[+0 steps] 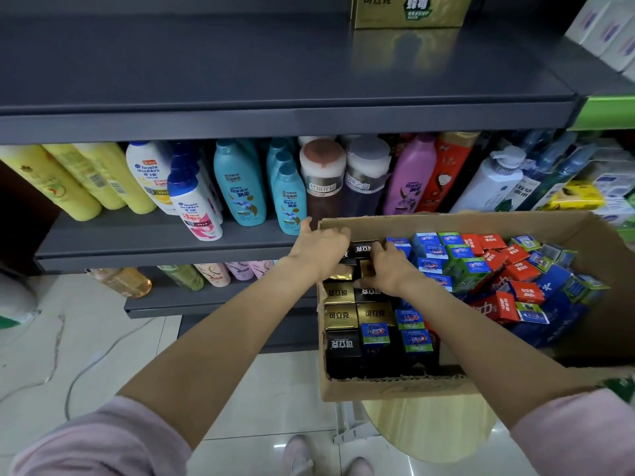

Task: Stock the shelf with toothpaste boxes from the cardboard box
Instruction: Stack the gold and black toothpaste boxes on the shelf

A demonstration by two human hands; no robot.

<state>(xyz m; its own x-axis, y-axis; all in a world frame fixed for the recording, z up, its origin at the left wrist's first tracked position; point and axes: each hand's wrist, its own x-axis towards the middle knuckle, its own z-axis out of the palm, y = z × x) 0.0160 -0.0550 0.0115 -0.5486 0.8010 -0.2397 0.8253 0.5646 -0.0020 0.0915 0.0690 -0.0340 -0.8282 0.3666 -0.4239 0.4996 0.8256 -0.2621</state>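
Item: cardboard box (395, 389) of toothpaste boxes (374, 314), standing upright on a round wooden stool (429, 427).

Hands: we see our left hand (319, 247) and right hand (391, 267) close together at the box's far left corner, fingers curled over black and gold cartons (364, 250); the fingertips are hidden, so whether a carton is actually gripped we cannot tell.

Above the hands: grey upper shelf (275, 80), mostly bare, one gold carton (409, 10) cut off by the frame top.

Beyond the hands: shampoo bottles (240, 183) under the shelf edge.
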